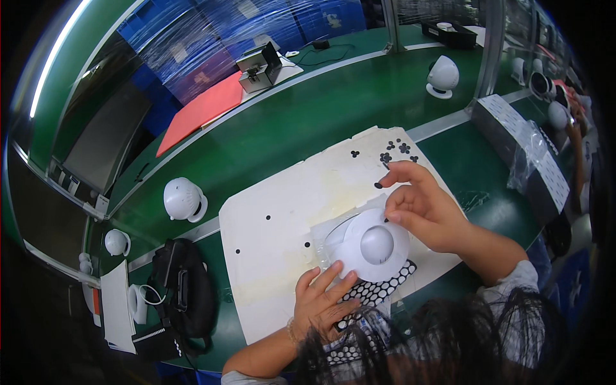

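Observation:
A white round plastic part [402,242] with a domed middle lies on a white board [276,276] in front of me. My left hand [321,300] rests with fingers spread at its near left edge, over a black sheet with white round spots [375,290]. Above the part's far right rim, my right hand [420,208] has its thumb and a curled finger pinched at a small black round pad [386,221]. Other fingers of that hand reach out, with a black oval piece [378,185] at one fingertip. Clear film shows under the part's left side.
Several black dots [268,217] and black clustered pieces [404,148] lie on the board. White round-headed devices [443,74] stand on the green table. A black bag [183,289] sits at left, a long box [520,151] with plastic wrap at right. A metal rail [439,126] crosses behind.

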`<state>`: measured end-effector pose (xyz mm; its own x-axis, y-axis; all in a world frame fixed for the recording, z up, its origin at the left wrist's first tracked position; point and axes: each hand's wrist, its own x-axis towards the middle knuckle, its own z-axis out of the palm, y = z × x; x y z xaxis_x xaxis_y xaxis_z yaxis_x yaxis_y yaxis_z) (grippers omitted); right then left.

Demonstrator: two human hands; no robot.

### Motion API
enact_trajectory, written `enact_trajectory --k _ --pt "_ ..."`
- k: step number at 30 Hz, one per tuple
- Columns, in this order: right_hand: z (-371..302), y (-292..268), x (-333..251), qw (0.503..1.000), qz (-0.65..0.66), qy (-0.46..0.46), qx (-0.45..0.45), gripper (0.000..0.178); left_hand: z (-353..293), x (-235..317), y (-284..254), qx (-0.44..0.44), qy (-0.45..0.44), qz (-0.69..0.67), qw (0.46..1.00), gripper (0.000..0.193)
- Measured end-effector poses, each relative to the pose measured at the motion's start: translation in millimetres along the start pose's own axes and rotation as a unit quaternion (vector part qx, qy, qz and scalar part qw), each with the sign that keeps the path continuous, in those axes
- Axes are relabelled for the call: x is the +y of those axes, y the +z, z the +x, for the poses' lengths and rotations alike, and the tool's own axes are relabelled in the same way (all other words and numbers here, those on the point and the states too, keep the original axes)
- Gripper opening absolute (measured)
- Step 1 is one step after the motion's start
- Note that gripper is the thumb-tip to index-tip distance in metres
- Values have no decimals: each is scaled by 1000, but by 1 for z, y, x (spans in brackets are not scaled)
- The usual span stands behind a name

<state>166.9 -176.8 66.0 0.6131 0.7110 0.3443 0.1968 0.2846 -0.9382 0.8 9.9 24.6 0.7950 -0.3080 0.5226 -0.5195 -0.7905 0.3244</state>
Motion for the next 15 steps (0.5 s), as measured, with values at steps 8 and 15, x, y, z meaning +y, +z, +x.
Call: enact_trajectory --k 8,15 --pt "0 -1 3 1000 -3 5 -23 53 -3 -1 1 -8 5 34 999 20" --pt "-2 -2 7 1000 2 -7 -23 54 -3 1 0 -11 -9 21 1000 18"
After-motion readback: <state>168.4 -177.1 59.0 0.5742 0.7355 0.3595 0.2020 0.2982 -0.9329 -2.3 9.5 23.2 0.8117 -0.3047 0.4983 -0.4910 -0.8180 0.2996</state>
